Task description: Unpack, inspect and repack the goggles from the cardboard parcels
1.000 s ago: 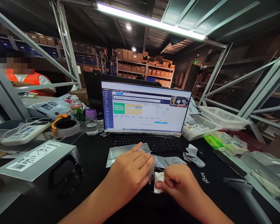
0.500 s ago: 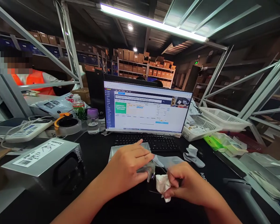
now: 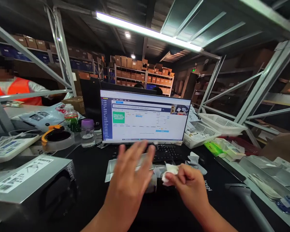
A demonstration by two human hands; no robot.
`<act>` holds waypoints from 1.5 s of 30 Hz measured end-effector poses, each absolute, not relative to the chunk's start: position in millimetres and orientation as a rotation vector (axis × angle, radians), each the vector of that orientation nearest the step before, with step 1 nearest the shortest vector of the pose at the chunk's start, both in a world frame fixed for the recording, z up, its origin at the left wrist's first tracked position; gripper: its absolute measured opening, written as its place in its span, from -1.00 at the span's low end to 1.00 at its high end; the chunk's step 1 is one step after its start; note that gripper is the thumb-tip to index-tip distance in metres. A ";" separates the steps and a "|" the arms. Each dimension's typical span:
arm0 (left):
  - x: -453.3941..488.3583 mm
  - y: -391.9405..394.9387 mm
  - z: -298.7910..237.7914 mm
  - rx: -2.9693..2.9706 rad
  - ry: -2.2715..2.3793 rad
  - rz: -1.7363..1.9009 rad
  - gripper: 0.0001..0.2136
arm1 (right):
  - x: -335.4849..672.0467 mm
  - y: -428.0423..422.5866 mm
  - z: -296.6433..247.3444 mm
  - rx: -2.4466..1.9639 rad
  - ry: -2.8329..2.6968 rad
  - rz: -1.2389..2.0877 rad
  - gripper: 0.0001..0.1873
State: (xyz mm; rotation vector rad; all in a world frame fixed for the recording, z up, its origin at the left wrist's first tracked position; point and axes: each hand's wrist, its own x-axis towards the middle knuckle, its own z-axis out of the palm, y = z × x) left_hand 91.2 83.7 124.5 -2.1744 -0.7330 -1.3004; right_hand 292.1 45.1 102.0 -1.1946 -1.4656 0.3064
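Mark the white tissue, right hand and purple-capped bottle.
White tissue [image 3: 171, 169]: head view, crumpled upper part.
Right hand [image 3: 192, 184]: head view, middle of the hand.
Purple-capped bottle [image 3: 87, 135]: head view, clear body below the cap.

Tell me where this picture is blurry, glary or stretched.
Head view: the left hand is smeared, probably by motion, while the right hand, pinching crumpled white tissue, looks crisper; head view: the overhead tube light glares white; head view: rack posts lean outward, likely wide-angle distortion; head view: the monitor's small text is illegible.
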 end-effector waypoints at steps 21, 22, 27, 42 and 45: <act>121.7 85.2 92.8 -2.233 -0.495 -1.341 -0.81 | 277.4 36.3 101.1 -1.010 -1.338 0.337 -0.33; 121.9 87.0 95.3 -2.286 -0.456 -1.372 -0.80 | 283.0 35.9 107.6 -1.030 -1.244 0.444 -0.31; 122.3 94.6 95.0 -2.440 -0.233 -1.327 -0.74 | 313.2 44.3 135.6 -0.829 -0.788 0.904 -0.22; 116.9 93.1 73.9 -2.069 -0.399 -1.332 -0.85 | 263.3 53.0 106.9 -0.689 -0.703 1.084 -0.19; 123.7 90.6 79.7 -2.117 -0.313 -1.347 -0.83 | 281.0 56.7 119.7 -0.613 -0.587 1.148 -0.15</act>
